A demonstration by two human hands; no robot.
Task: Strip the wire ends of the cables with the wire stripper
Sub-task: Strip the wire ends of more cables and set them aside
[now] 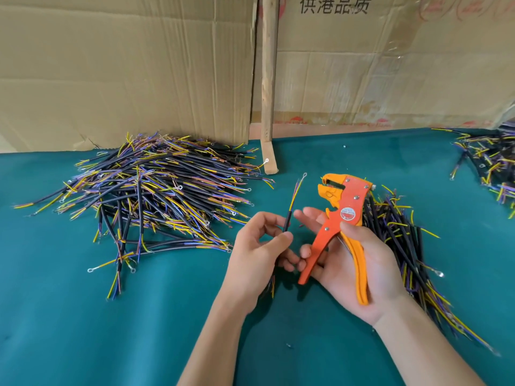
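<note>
Here, the short black-sheathed cable (287, 224) stands nearly upright, its long axis tipped slightly right, with yellow, blue and purple cores fanning from the top, one ending in a ring terminal. The left hand (259, 246) pinches its sheath between thumb and fingers. Just right of it, the right hand (354, 257) curls round the handles of the orange and yellow wire stripper (338, 218), head up and facing left toward the cores, apart from them. A large pile of cables (156, 190) lies left on the green cloth table (83, 316); another heap of cables (404, 246) lies behind the right hand.
</note>
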